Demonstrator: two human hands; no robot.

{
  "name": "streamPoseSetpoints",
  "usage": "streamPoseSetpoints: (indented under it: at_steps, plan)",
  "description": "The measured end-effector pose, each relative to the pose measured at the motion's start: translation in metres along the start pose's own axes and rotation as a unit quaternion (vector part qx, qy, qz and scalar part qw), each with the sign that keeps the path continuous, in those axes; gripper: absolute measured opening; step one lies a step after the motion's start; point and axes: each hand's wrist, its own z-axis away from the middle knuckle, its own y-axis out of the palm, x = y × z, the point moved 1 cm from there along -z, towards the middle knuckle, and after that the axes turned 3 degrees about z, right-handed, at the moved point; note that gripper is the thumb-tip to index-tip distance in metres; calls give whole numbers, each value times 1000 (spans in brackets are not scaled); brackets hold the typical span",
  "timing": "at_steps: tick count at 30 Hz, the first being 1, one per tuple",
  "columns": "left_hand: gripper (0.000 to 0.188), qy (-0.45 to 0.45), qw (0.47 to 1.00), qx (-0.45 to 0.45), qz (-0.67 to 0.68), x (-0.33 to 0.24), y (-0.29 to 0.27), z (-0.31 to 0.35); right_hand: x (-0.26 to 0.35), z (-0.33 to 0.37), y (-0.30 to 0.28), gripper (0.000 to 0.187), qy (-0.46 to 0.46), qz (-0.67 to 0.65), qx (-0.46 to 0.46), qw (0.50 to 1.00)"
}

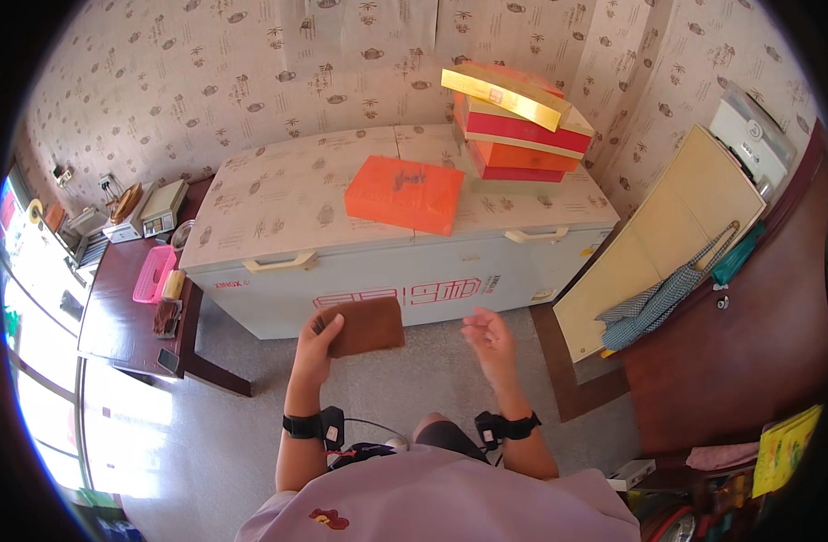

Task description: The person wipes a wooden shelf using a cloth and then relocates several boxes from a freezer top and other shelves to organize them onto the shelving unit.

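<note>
Holding the flat brown case [374, 327] in your left hand [316, 340]: thumb on the near face, fingers behind it and mostly hidden. Case is roughly rectangular, wallet-like, raised in front of you; in view it overlaps the lower front of the white chest freezer [522, 271]. Contact between case and freezer: cannot tell. Your right hand [492, 343] is free, raised to the right of the case and well apart from it, fingers loosely bent, slightly blurred. Both your wrists carry black straps [520, 426].

Surroundings: an orange box [405, 194] lies flat on the freezer's patterned top, beyond your hands. To its right stands a stack of red, orange and gold boxes [527, 135], the uppermost set askew. On your left, a dark reddish-brown table [116, 312] bears a pink basket [143, 293] and, near its corner, a phone [168, 360]. On your right, a checked cloth [644, 312] hangs against a cream panel [680, 203].
</note>
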Motion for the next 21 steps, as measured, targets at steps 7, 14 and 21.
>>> streamPoseSetpoints:
  at_steps: [7, 14, 21]
  plan:
    - [38, 88, 979, -124, 133, -12, -68, -197, -42, -137, -123, 43, 158, -114, -125, 973]
    - [41, 165, 929, -206, 260, -1, -158, -344, -37, -308, -190, 48, 71, -230, -205, 949]
    - [77, 58, 941, -316, -108, 60, -291, -389, -14, -440, -170, 62, 52, -174, -252, 950]
